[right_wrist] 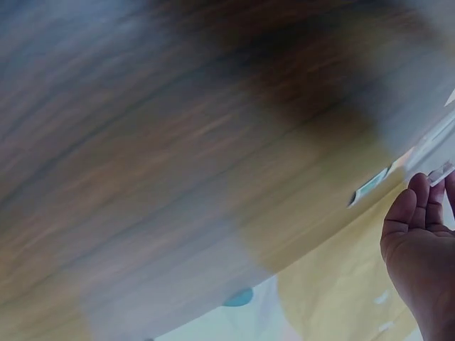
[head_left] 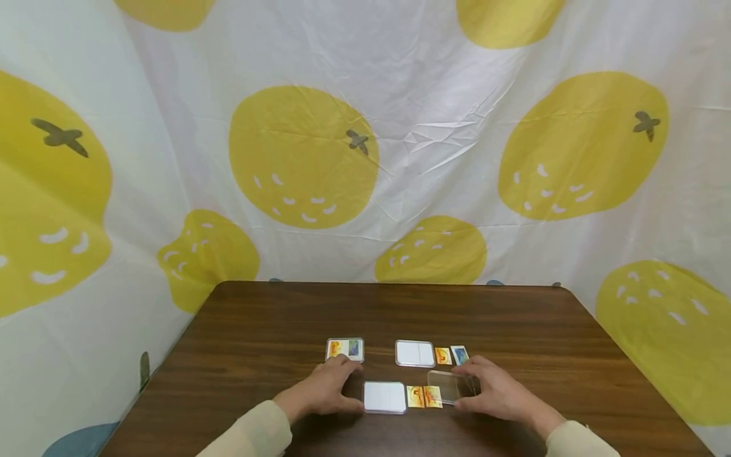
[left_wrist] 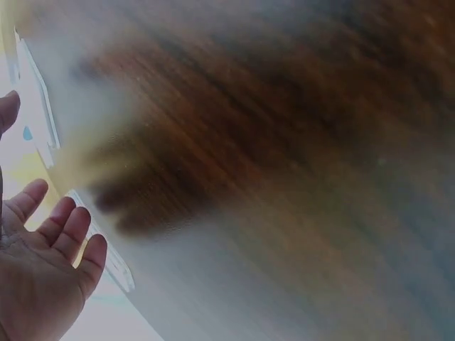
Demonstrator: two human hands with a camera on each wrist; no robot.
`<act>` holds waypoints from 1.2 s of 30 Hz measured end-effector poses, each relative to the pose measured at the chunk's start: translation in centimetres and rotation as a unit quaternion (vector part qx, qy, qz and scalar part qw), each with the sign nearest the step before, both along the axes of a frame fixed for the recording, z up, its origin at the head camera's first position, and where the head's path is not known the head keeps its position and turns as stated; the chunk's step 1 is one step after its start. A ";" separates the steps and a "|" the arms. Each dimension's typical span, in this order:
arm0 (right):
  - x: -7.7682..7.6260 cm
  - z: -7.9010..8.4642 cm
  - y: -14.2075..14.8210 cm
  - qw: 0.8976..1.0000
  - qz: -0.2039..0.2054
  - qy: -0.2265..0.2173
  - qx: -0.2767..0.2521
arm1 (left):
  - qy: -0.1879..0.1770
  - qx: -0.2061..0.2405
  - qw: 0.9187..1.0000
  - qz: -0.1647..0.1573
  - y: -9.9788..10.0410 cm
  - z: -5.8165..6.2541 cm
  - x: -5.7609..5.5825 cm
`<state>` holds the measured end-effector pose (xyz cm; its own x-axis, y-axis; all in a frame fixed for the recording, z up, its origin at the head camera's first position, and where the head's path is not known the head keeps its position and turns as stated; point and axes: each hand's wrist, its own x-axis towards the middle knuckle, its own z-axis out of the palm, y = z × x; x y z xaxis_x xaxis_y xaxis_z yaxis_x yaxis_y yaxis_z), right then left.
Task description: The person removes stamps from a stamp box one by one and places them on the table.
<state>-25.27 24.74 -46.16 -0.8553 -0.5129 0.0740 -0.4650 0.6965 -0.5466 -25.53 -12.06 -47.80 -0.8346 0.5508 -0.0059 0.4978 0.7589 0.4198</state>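
– Listing your right hand (head_left: 497,390): thumb and fingers pinching one clear cover (head_left: 449,388) by its right edge. Why there?
– Probably to keep its face unsmudged. Position: right of the near case (head_left: 384,397), overlapping the two orange cards (head_left: 429,397) in view; contact with them, cannot tell.
– Your left hand (head_left: 322,390)?
– Fingers loosely spread, thumb at the near case's left edge, perhaps to steady it; contact uncertain.
– Loose cards?
– Orange two, beside the near case; one single orange card (head_left: 443,356) and one blue card (head_left: 459,355), beside the far right case (head_left: 415,353): presumably grouped by case. Far left case (head_left: 345,341): orange and blue pictures (head_left: 338,348) inside.
– Surroundings?
– One table (head_left: 285,311), dark wood grain, rounded far corners; one pale cloth (head_left: 422,63), hung behind and at both sides, printed with yellow lemons (head_left: 302,181)
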 end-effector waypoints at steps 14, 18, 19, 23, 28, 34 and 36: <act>-0.4 -0.2 -4.2 0.999 0.026 0.042 -0.007 | 0.017 0.027 0.999 -0.003 0.9 0.6 0.0; -0.4 -0.2 -5.3 0.997 0.041 0.060 -0.015 | 0.017 0.031 0.999 -0.003 1.2 0.8 0.0; -0.4 -0.2 -5.6 0.997 0.043 0.062 -0.017 | 0.017 0.031 0.999 -0.003 1.2 0.8 0.0; -0.5 -0.3 -6.6 0.997 0.050 0.056 -0.025 | 0.015 0.032 0.999 0.000 1.4 0.8 0.0; -0.7 -0.6 -7.6 0.996 0.057 0.071 -0.024 | 0.021 0.039 0.999 -0.005 1.7 0.9 0.0; -0.6 -0.1 -8.7 0.996 0.059 0.065 -0.015 | 0.038 0.051 0.998 -0.019 1.8 1.0 -0.2; -0.6 0.1 -9.0 0.996 0.059 0.058 -0.014 | 0.043 0.053 0.997 -0.023 1.8 0.9 -0.2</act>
<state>-25.89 15.71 -46.08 -0.7738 -0.6059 0.1847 -0.6044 0.6188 -0.5018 -25.75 -10.25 -46.89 -0.8029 0.5827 0.1256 0.5694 0.6873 0.4511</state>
